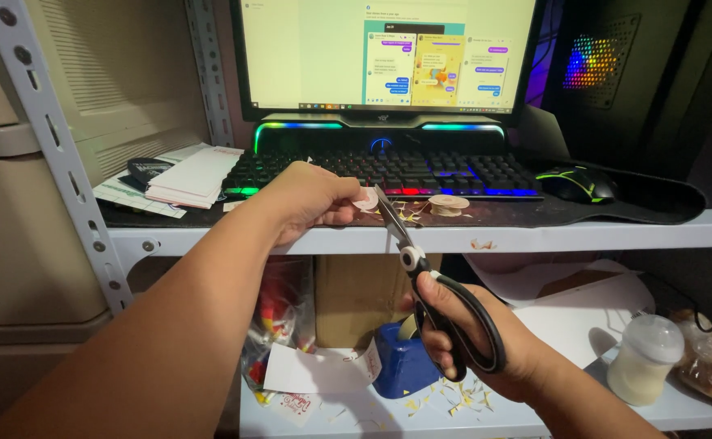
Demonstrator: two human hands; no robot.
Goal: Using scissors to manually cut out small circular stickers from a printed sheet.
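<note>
Setting: a cramped metal shelf desk (583, 236) used as a computer nook, pale cabinet wall off to its left, lit monitor (388, 53) at the back.
Landmark: I'm placing everything off the backlit keyboard (388, 171), rainbow glow and all.
Left hand (311, 199): just in front of the keyboard's left half, fingers pinched shut on a small round paper cutout (366, 199), holding it at the shelf edge.
Right hand (470, 333): below and in front of the keyboard, fingers through the loops of the black-handled scissors (421, 268), gripping them tight.
Scissors: blades point up toward the keyboard, tips right at the cutout. Can't really tell how far the blades are parted.
Hands overall: apart from each other, meeting only where blade meets paper.
Near the keyboard: a small spool (449, 205) just in front, yellow paper trimmings (409, 215) beside it, a gaming mouse (577, 184) to the right, a stack of papers (193, 175) to the left.
Lower shelf: under the keyboard, a blue tape dispenser (401, 366) with a roll sitting in it, more snippets scattered around.
Containers: a small white bottle (640, 362) down to the right, filled with something pale; a clear plastic bag (279, 325) down to the left stuffed with red and yellow bits; a cardboard box (356, 297) behind, contents hidden.
</note>
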